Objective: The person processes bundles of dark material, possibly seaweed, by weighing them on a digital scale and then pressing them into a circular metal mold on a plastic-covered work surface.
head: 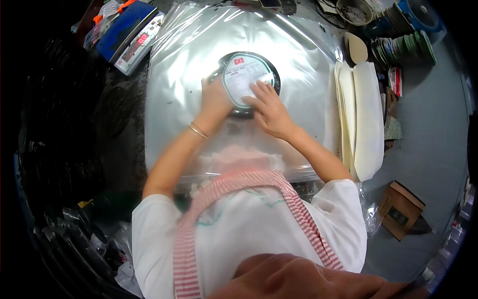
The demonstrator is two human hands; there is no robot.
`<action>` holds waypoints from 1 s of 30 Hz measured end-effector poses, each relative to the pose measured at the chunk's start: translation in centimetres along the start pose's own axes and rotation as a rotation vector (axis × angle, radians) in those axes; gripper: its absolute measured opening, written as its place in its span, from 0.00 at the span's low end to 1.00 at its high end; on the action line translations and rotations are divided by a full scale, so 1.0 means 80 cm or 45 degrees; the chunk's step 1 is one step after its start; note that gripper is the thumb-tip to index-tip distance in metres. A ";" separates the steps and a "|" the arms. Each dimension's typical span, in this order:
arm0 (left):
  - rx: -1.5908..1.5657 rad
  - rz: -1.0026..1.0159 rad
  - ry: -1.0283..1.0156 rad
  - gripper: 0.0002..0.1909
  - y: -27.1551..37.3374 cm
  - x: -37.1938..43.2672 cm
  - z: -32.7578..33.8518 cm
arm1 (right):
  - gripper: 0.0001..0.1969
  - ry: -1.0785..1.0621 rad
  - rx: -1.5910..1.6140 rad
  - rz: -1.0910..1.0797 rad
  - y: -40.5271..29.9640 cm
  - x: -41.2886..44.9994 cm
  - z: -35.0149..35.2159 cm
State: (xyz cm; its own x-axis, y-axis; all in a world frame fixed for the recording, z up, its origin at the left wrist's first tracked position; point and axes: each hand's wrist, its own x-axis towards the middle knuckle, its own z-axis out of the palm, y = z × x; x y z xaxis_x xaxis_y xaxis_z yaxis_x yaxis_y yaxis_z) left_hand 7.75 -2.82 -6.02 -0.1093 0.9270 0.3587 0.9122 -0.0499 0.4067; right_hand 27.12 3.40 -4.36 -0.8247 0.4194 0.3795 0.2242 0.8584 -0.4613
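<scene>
A round white label with a green rim and printing lies on a glossy black round object, whose edge shows around it. Under both is a stack of clear plastic sheets or bags. My left hand, blurred, is at the left edge of the label and the black object; its fingertips are partly hidden, so its hold is unclear. My right hand rests over the label's lower right part with fingers spread, touching or just above it.
A blue scale with a lit red display stands at the upper left. Folded cream sheets lie right of the plastic. Rows of round labels, a metal bowl and a blue tape roll or spool sit upper right; a brown box is lower right.
</scene>
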 end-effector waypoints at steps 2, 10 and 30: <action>-0.004 -0.025 0.070 0.16 0.000 -0.003 0.003 | 0.21 -0.069 0.473 0.338 0.003 0.010 -0.006; -0.920 -0.503 0.403 0.19 -0.014 -0.003 0.021 | 0.33 -0.174 -0.237 0.104 0.019 0.060 0.043; -1.237 -0.972 -0.428 0.41 -0.089 -0.061 -0.020 | 0.24 -0.013 -0.068 -0.007 0.036 0.056 0.013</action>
State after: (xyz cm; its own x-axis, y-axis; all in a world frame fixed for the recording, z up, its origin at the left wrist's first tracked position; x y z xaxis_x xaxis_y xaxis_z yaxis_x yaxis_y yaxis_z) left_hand 1.18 -7.62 -9.32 -0.2407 0.8810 -0.4072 -0.0150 0.4162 0.9092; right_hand 23.53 7.42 -4.82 -0.8310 0.4122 0.3735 0.2474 0.8753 -0.4156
